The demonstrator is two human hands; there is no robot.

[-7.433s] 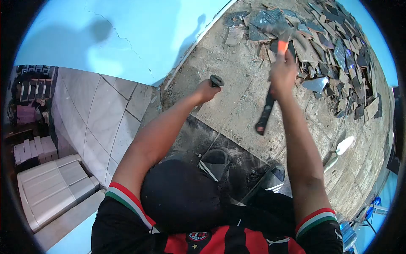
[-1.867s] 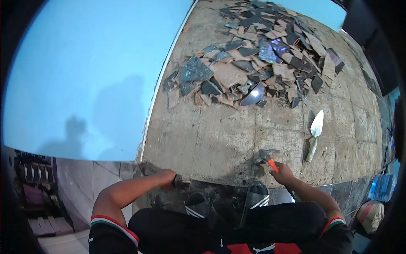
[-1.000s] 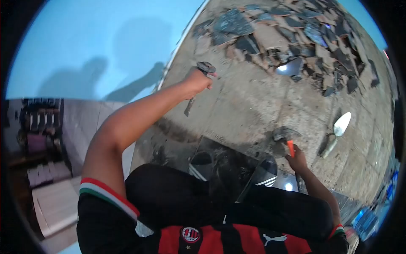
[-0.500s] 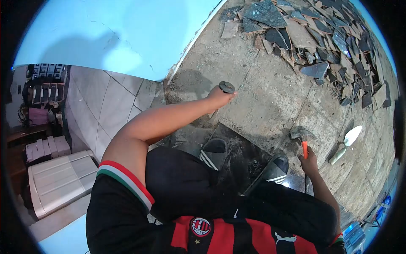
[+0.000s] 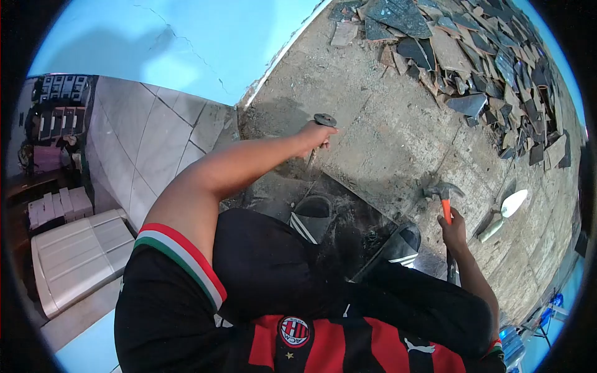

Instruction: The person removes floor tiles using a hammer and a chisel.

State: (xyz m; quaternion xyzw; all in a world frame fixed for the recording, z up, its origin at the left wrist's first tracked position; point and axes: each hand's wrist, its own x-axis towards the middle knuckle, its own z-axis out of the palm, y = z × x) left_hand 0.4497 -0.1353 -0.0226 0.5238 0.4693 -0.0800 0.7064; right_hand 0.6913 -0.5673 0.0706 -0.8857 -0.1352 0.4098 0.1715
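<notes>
The left hand (image 5: 315,134) is closed around a chisel (image 5: 318,138), whose tip seems to rest at the far edge of the dark tile (image 5: 348,217) under the sandals (image 5: 311,214), just beside the bare screed floor (image 5: 385,143). The right hand (image 5: 454,229) is clamped on the orange handle of a hammer (image 5: 443,198), held low on the right, well apart from the chisel. I judge the chisel is being set for a strike; the next move calls for a steady chisel and a hammer blow landing squarely on its flat head.

A heap of broken tiles (image 5: 497,56) lies by the blue wall (image 5: 205,37); a trowel (image 5: 504,211) rests nearby.
</notes>
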